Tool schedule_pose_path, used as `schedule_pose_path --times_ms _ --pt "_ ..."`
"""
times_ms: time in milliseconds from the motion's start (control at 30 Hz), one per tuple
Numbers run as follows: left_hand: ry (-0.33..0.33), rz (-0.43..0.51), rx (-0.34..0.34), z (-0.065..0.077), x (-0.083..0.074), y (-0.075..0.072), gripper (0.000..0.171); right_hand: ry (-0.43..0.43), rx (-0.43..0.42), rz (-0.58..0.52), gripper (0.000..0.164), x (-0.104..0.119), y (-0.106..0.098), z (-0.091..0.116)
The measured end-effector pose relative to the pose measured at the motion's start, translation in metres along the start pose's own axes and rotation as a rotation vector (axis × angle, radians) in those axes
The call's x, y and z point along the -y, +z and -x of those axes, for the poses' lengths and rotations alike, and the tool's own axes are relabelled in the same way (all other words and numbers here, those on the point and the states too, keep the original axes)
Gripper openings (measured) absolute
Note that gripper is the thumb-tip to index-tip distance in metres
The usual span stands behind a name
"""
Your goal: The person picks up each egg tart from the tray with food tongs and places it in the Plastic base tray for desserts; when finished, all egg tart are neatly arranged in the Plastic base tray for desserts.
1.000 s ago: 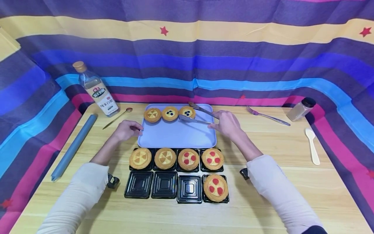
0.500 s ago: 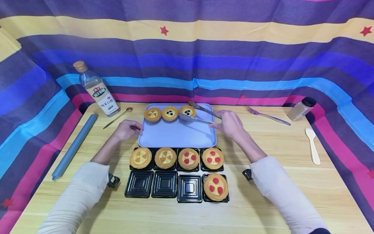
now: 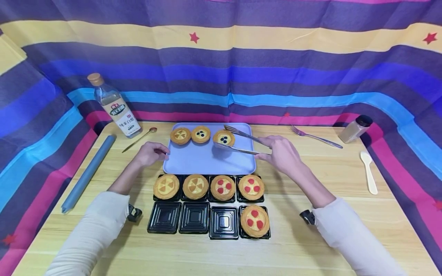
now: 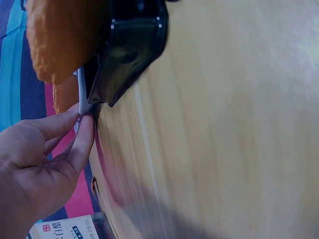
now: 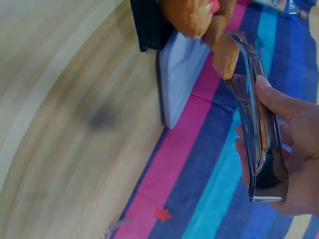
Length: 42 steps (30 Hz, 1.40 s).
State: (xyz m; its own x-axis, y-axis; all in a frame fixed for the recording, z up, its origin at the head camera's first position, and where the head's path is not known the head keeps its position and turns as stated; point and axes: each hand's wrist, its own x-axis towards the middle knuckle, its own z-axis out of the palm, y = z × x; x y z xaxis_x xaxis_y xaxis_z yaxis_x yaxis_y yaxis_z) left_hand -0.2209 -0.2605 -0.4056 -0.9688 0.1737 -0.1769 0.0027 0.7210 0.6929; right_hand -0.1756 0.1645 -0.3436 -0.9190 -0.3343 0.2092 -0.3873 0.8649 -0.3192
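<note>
My right hand [image 3: 284, 155] grips metal tongs [image 5: 259, 129], whose tips pinch a tart with dark berries [image 3: 224, 138]. In the right wrist view that tart hangs clear of the lilac tray [image 3: 193, 161]; its shadow falls on the tray in the head view. Two more tarts sit along the tray's back left: one with brown wedges [image 3: 180, 136], one with dark berries [image 3: 201, 134]. My left hand [image 4: 47, 159] pinches the tray's left edge between thumb and fingers.
In front of the tray stand two rows of black square holders [image 3: 194, 217], several bearing tarts [image 3: 223, 188]. To the left are a bottle [image 3: 119, 113], a small spoon [image 3: 139, 139] and a blue-grey roll [image 3: 88, 172]. A fork [image 3: 315, 138], a jar [image 3: 355, 128] and a pale spoon [image 3: 369, 172] lie right.
The tongs have closed on the berry tart at the tray's back right and raised it, shifting slightly right and towards me. My left hand stays at the tray edge.
</note>
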Motion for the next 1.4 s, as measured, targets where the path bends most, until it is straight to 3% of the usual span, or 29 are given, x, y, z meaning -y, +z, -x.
schedule_pose_path --times_ms 300,633,1033,1400 --pt "-0.006 -0.012 0.001 0.0 0.0 0.0 0.021 -0.084 -0.001 -0.053 0.058 0.008 -0.018 0.037" --pt "0.003 -0.007 -0.013 0.001 -0.001 0.0 0.02 -0.18 0.01 -0.059 0.057 0.015 -0.024 0.08" --pt "-0.022 -0.02 0.003 0.0 -0.001 0.0 0.022 -0.258 0.064 -0.081 0.056 0.017 -0.023 0.124" --pt "-0.012 -0.02 0.003 -0.001 -0.002 0.0 0.021 -0.298 0.091 -0.104 0.056 0.018 -0.01 0.144"
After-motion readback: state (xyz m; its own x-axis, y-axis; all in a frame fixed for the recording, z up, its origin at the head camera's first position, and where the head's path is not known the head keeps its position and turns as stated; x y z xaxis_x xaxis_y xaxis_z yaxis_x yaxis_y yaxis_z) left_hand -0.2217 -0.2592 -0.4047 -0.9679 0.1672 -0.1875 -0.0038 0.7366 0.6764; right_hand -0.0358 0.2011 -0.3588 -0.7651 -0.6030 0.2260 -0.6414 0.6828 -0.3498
